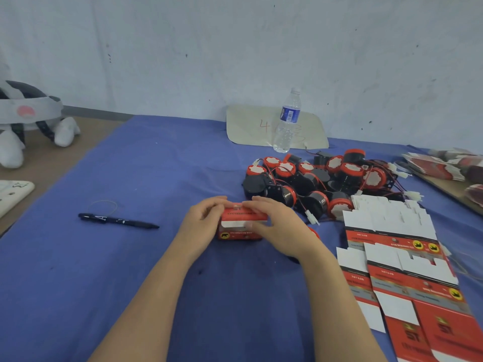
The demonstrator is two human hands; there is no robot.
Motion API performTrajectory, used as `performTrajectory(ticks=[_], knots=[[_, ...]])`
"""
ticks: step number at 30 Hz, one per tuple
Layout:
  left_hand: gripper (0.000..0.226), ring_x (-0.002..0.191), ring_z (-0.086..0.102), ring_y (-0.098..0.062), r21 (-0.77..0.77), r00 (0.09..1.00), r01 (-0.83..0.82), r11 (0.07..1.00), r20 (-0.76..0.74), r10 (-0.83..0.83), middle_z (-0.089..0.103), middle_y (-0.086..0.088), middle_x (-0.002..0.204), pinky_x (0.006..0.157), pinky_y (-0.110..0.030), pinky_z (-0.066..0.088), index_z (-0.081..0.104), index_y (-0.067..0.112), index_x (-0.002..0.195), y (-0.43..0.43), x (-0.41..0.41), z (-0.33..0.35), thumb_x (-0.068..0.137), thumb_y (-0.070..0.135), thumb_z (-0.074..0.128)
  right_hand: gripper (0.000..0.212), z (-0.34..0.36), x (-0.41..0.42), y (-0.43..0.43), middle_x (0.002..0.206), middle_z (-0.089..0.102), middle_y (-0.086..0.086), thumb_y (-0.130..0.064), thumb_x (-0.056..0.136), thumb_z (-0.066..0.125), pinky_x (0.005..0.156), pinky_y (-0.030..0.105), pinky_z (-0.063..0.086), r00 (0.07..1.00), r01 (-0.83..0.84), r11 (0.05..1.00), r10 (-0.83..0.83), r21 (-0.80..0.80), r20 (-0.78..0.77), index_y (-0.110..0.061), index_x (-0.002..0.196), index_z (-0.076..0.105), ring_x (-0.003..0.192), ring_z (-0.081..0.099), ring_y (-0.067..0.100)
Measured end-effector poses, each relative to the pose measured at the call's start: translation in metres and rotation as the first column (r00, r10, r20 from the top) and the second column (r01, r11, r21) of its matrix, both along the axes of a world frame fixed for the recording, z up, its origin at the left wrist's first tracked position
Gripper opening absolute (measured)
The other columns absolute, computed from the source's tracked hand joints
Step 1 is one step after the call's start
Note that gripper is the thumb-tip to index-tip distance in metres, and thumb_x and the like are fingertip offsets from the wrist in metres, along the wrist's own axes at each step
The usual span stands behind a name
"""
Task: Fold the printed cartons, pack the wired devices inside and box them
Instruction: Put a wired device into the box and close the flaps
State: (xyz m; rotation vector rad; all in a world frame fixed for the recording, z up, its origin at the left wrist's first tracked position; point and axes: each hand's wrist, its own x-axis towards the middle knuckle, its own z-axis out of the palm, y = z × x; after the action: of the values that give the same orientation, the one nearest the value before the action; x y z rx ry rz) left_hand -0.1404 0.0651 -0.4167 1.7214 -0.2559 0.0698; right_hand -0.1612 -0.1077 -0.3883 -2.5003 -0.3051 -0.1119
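Note:
A small red printed carton [241, 226] stands folded up on the blue cloth at the centre. My left hand [202, 223] grips its left end, fingers curled over the top edge. My right hand [279, 226] holds its right end, fingertips pressing on the top flap. A pile of black and red wired devices [318, 178] lies just behind and to the right. Flat unfolded red and white cartons [400, 259] are fanned out at the right. Whether a device is inside the carton is hidden.
A black pen [117, 220] lies left of the carton. A clear water bottle [287, 121] stands at the back on a pale board [248, 126]. More flat cartons [444, 165] lie at the far right. A white headset [28, 118] rests far left.

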Motion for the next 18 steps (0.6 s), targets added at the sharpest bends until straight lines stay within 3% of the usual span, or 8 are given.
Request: performTrajectory(ticks=[2,5,13,18], knots=[[0.015,0.112,0.05,0.01,0.101,0.994,0.084,0.991,0.056,-0.09,0.056,0.015,0.124,0.093,-0.008,0.04,0.063,0.036,0.104,0.002,-0.004,0.0,0.093,0.025,0.06,0.041,-0.001,0.0,0.0,0.14,0.049,-0.003,-0.027,0.093,0.061,0.107,0.026,0.033,0.998,0.019,1.0,-0.02,0.018,0.065,-0.023,0.133,0.055,0.131,0.041,0.015],[0.028,0.115,0.046,0.006,0.232,0.978,0.083,0.969,0.17,-0.124,0.051,0.011,0.125,0.094,-0.006,0.038,0.059,0.034,0.113,0.003,-0.004,-0.003,0.089,0.021,0.065,0.034,-0.002,-0.002,0.002,0.127,0.059,-0.006,-0.027,0.093,0.061,0.093,0.015,0.036,0.991,0.046,0.994,-0.057,0.096,0.119,-0.024,0.126,0.061,0.118,0.051,0.01],[0.037,0.112,0.041,0.015,0.173,0.988,0.084,0.981,0.111,-0.105,0.043,0.011,0.132,0.078,0.005,0.034,0.058,0.043,0.103,0.002,-0.005,-0.001,0.094,0.008,0.053,0.036,0.0,0.0,0.0,0.149,0.041,-0.004,-0.032,0.1,0.046,0.108,0.026,0.031,0.999,0.031,0.999,-0.031,0.04,0.011,-0.028,0.135,0.054,0.137,0.035,0.012],[0.046,0.112,0.041,0.007,0.058,0.997,0.075,0.995,-0.009,-0.075,0.038,0.012,0.14,0.073,-0.001,0.037,0.061,0.04,0.102,-0.008,-0.007,0.001,0.097,0.004,0.033,0.035,0.001,0.0,0.004,0.147,0.043,-0.005,-0.031,0.102,0.04,0.098,0.019,0.03,0.997,0.082,0.994,-0.081,0.072,-0.013,-0.026,0.132,0.057,0.133,0.039,0.013]])
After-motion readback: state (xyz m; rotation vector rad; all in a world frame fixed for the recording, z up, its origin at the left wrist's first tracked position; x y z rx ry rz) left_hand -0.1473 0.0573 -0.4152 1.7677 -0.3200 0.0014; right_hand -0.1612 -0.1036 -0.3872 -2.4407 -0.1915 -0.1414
